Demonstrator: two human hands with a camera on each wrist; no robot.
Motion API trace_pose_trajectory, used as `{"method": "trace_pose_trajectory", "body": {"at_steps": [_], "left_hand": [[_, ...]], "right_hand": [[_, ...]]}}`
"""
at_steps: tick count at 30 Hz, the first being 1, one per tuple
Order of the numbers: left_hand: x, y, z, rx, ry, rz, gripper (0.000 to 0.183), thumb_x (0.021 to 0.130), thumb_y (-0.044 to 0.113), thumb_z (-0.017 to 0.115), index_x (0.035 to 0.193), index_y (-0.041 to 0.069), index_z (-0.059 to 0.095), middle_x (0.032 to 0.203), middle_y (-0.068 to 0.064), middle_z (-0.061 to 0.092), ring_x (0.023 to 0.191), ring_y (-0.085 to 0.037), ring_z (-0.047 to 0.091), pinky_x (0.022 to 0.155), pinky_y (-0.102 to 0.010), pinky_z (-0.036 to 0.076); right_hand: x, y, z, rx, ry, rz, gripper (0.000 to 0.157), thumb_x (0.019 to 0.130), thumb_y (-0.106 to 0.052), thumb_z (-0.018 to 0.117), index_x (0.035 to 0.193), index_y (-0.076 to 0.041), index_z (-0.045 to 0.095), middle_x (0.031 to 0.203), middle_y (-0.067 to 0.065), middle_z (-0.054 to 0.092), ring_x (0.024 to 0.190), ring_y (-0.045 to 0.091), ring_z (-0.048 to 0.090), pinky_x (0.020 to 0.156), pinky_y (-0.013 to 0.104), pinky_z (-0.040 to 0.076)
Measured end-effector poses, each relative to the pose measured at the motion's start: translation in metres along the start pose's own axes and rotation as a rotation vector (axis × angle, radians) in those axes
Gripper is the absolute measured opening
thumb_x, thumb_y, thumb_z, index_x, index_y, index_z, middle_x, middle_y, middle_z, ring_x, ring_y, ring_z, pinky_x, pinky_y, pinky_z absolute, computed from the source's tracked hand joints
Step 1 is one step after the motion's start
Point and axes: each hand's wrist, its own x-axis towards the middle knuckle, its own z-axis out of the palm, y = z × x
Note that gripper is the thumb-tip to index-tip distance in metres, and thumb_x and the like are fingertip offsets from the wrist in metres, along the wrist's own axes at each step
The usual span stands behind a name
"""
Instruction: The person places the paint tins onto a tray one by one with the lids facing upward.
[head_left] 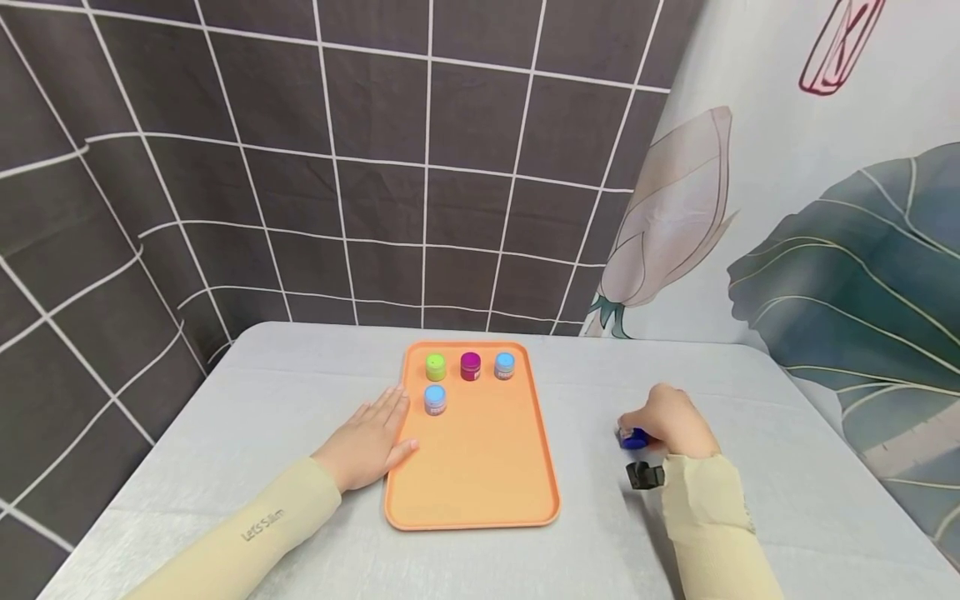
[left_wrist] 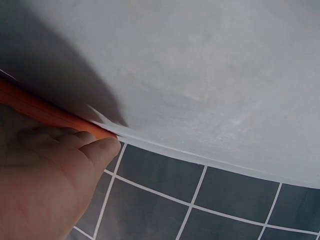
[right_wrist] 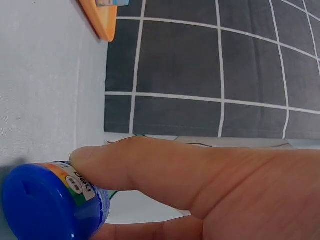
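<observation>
At the right of the head view, my right hand (head_left: 672, 421) grips a small dark blue jar (head_left: 633, 439) low over the table. In the right wrist view the thumb presses the printed label of this blue jar (right_wrist: 50, 205), with other fingers behind it. My left hand (head_left: 367, 444) lies with straight fingers along the left rim of an orange tray (head_left: 487, 475). On the tray's far part stand a green-lidded jar (head_left: 436, 367), a purple jar (head_left: 470, 367) and a light blue jar (head_left: 504, 366) in a row. Another light blue jar (head_left: 435, 399) stands just in front of the green one.
A pale cloth covers the table (head_left: 330, 558). Behind it hangs a dark curtain (head_left: 375, 200) with white grid lines, beside a white floral one (head_left: 675, 217) at right. A black device (head_left: 645, 476) sits at my right wrist.
</observation>
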Motion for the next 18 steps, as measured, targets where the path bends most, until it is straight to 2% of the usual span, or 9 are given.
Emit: {"method": "trace_pose_trajectory", "body": {"at_steps": [3, 6, 11, 15, 18], "left_hand": [[0.000, 0.000, 0.000, 0.005, 0.001, 0.000, 0.074, 0.105, 0.041, 0.050, 0.154, -0.010, 0.029, 0.163, -0.026, 0.025, 0.152, -0.040, 0.022, 0.120, -0.058, 0.024], [0.000, 0.001, -0.001, -0.002, 0.008, 0.010, 0.074, 0.105, 0.040, 0.051, 0.154, -0.011, 0.030, 0.162, -0.027, 0.026, 0.151, -0.041, 0.023, 0.119, -0.059, 0.025], [-0.001, 0.001, -0.001, -0.010, 0.019, 0.024, 0.074, 0.105, 0.040, 0.052, 0.153, -0.012, 0.031, 0.161, -0.028, 0.027, 0.150, -0.042, 0.025, 0.118, -0.060, 0.026], [0.000, 0.000, 0.000, -0.006, 0.018, 0.023, 0.074, 0.105, 0.040, 0.051, 0.153, -0.012, 0.030, 0.162, -0.028, 0.026, 0.151, -0.042, 0.024, 0.118, -0.060, 0.025], [0.000, -0.001, 0.001, -0.004, 0.016, 0.018, 0.074, 0.105, 0.040, 0.051, 0.154, -0.011, 0.030, 0.162, -0.027, 0.026, 0.151, -0.041, 0.023, 0.119, -0.059, 0.025]], "right_hand": [[0.000, -0.002, -0.002, -0.006, 0.026, -0.014, 0.028, 0.078, -0.018, 0.068, 0.058, -0.009, 0.051, 0.055, 0.003, 0.056, 0.049, 0.017, 0.055, 0.049, 0.027, 0.043], [0.000, -0.005, -0.004, 0.008, 0.047, -0.031, 0.030, 0.080, -0.020, 0.069, 0.058, -0.008, 0.054, 0.056, 0.004, 0.059, 0.052, 0.018, 0.056, 0.050, 0.029, 0.041], [0.001, -0.012, -0.003, 0.040, 0.061, -0.056, 0.026, 0.084, -0.025, 0.073, 0.076, -0.001, 0.068, 0.067, 0.006, 0.065, 0.063, 0.021, 0.060, 0.056, 0.032, 0.043], [0.006, -0.016, 0.001, 0.036, 0.096, -0.068, 0.029, 0.087, -0.030, 0.075, 0.084, -0.002, 0.069, 0.069, 0.004, 0.067, 0.066, 0.018, 0.062, 0.058, 0.032, 0.043], [0.009, -0.019, 0.005, 0.077, 0.127, -0.097, 0.031, 0.087, -0.030, 0.076, 0.090, 0.001, 0.069, 0.074, 0.006, 0.070, 0.066, 0.016, 0.065, 0.059, 0.031, 0.045]]}}
